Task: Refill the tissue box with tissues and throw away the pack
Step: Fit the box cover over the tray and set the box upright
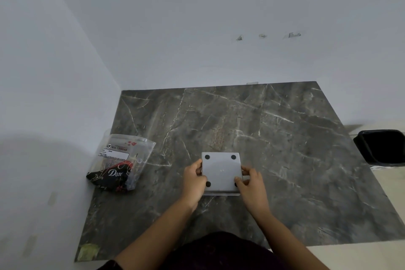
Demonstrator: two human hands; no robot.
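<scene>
A square white tissue box (221, 171) lies upside down on the dark marble table (285, 138), its base with small black feet facing up. My left hand (194, 180) grips its left edge and my right hand (249, 182) grips its right edge, fingers curled over the base panel. A clear plastic tissue pack (119, 162) with a black and red printed part lies at the table's left side, apart from both hands and close to the wall.
A black waste bin (381, 147) stands on the floor past the table's right edge. White walls close off the table's far and left sides. A yellow-green patch (88, 251) marks the near left corner.
</scene>
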